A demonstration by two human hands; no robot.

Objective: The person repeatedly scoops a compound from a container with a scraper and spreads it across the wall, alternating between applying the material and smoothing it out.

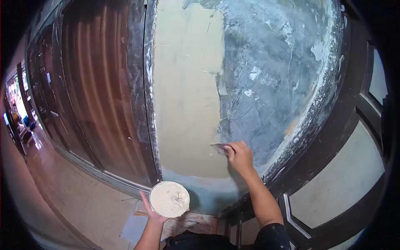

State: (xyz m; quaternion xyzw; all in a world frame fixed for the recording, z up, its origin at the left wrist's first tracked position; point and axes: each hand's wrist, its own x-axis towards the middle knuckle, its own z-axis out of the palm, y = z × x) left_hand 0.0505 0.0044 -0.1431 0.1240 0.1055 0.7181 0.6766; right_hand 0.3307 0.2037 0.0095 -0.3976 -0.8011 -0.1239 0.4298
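Observation:
My right hand (240,157) is closed around a putty knife (220,146), its blade at the wall near the edge of the fresh cream putty (187,100). That putty covers the left part of the wall panel. Bare grey-blue wall (266,83) with white patches lies to its right. Low in front of me, my left hand (153,210) holds a round tub of cream putty (169,199) from beneath and its left side, the thumb up along the rim. The putty's surface in the tub is uneven, with a dug-out spot on the right.
Left of the panel stands a dark frame (139,83) with brown glazed panels (96,83). A dark wooden door with pale panels (339,179) is at the right. White sheets (135,227) lie on the tiled floor (83,200) at the lower left.

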